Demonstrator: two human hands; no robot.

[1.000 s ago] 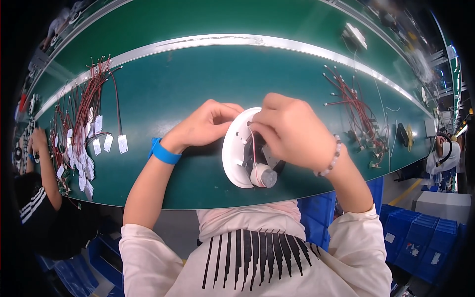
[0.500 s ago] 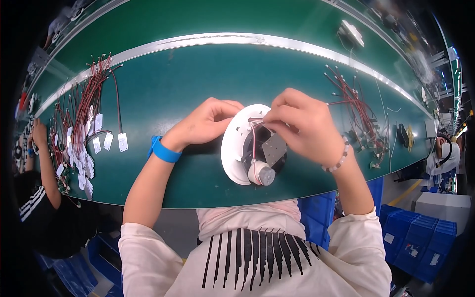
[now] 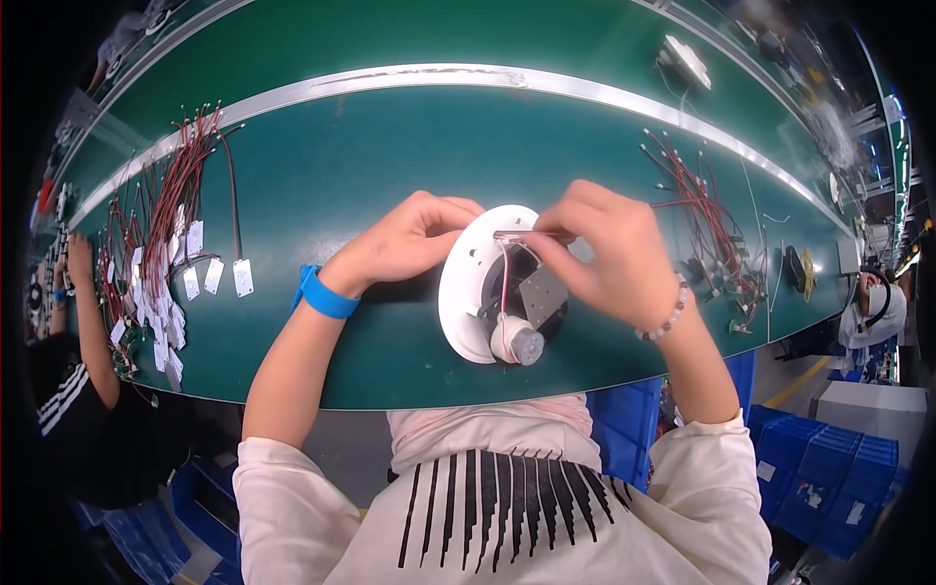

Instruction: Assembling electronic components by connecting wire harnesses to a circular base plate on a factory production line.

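A round white plastic housing [image 3: 458, 307] stands tilted on edge above the green table. My left hand [image 3: 405, 242] is closed on its upper left edge, with the fingertips hidden behind it. Inside sit a black ring-shaped part, a grey perforated metal plate [image 3: 543, 295] and a small round motor [image 3: 526, 345] at the bottom. From the motor a red and white wire pair [image 3: 504, 283] runs up to a slot near the housing's top. There my right hand [image 3: 606, 249] pinches the wires between thumb and fingers; their ends are hidden in the grip.
At the left lies a heap of red-and-black leads with white boards [image 3: 161, 263]. Another bundle of leads [image 3: 707, 219] lies at the right, beside a black and yellow part [image 3: 801, 273]. A white device [image 3: 688, 61] sits at the far right. Blue bins [image 3: 824, 478] stand below; a co-worker's arm [image 3: 90, 322] is at far left.
My right hand has shifted slightly right, drawing the wires sideways across the housing's top. Its fingers have turned, showing more of the slot. My left hand and the housing have barely moved.
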